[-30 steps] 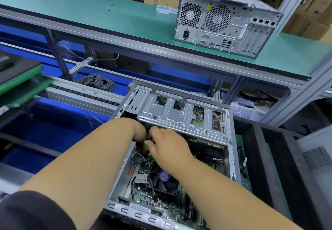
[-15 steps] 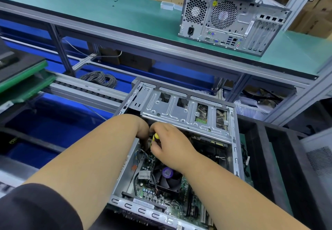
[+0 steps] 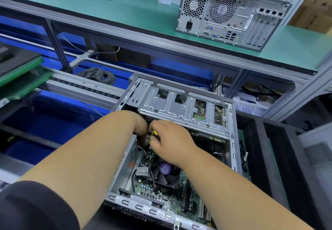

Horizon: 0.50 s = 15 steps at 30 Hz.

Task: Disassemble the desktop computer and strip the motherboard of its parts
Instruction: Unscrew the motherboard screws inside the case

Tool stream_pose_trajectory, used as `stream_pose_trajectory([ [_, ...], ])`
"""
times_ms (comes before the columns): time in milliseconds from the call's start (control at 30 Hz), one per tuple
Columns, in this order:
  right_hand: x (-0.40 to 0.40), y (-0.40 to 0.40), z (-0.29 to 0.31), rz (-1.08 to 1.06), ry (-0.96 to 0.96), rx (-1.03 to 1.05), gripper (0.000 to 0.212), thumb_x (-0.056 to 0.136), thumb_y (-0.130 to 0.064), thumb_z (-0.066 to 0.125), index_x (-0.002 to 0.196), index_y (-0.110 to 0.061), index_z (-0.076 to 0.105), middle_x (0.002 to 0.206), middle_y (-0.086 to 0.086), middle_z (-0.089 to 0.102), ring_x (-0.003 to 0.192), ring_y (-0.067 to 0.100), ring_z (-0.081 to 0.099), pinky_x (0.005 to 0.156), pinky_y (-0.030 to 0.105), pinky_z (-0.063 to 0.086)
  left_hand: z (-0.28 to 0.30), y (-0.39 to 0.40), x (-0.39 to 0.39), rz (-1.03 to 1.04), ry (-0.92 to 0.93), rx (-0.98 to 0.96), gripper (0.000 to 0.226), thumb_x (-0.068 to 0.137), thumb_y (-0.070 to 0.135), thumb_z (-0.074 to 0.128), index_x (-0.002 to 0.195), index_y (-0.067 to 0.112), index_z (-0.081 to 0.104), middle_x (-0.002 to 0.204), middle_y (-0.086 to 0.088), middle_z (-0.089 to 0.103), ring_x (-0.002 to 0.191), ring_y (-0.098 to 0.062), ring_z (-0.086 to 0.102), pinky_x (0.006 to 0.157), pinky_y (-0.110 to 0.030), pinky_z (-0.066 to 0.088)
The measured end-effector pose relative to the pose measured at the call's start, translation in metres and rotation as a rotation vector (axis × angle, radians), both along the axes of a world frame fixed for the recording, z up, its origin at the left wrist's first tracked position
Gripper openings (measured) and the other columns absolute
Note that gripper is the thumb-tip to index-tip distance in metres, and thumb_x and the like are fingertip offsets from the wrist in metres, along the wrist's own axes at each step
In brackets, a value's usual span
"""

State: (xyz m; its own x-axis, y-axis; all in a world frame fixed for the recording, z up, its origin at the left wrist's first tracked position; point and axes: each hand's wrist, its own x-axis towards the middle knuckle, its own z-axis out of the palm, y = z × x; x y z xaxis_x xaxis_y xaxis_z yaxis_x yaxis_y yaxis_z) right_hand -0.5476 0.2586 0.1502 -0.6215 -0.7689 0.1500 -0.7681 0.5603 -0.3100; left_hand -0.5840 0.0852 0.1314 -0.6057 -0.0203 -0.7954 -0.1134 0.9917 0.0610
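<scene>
The open computer case (image 3: pixel 179 140) lies flat at centre, long axis running from 6 toward 12 o'clock, its drive cage (image 3: pixel 183 109) at the far end. Inside, the right hand (image 3: pixel 170 140) grips a yellow-tipped tool (image 3: pixel 154 132); the left hand (image 3: pixel 141 127) reaches in at 9 o'clock — fingers hidden, grip unclear. The fan (image 3: pixel 166 173) sits at 6 o'clock — a black bin (image 3: pixel 269 158) crowds 3 o'clock.
</scene>
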Motion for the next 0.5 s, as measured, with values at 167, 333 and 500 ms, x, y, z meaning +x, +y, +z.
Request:
stream_pose_trajectory([
  [167,-0.0014,-0.0015,-0.0007,-0.002,0.022,0.029,0.031,0.097,-0.044,0.046,0.107,-0.017,0.056,0.094,0.001,0.06,0.083,0.025,0.054,0.064,0.036,0.041,0.0016,0.0004,0.0012,-0.033,0.022,-0.018,0.018,0.094,0.027,0.052,0.1,0.012,0.061,0.098,-0.004,0.057,0.092,-0.024,0.055,0.09,-0.035,0.044],
  [333,-0.0003,-0.0007,0.0012,0.049,-0.035,-0.001,0.023,0.092,-0.03,0.047,0.108,-0.014,0.048,0.09,0.001,0.055,0.077,0.025,0.047,0.06,0.035,0.036,-0.0021,0.0009,0.001,0.003,-0.023,0.069,0.016,0.089,0.024,0.061,0.097,0.012,0.069,0.09,-0.001,0.064,0.095,-0.024,0.061,0.098,-0.042,0.046],
  [500,-0.0028,-0.0007,-0.0016,0.012,0.091,0.079,0.03,0.099,-0.046,0.04,0.101,-0.017,0.048,0.078,-0.003,0.051,0.072,0.026,0.051,0.054,0.035,0.035,-0.0012,-0.0016,0.0002,-0.025,0.031,0.013,0.021,0.094,0.027,0.052,0.105,0.013,0.062,0.111,-0.008,0.062,0.102,-0.027,0.058,0.1,-0.044,0.045],
])
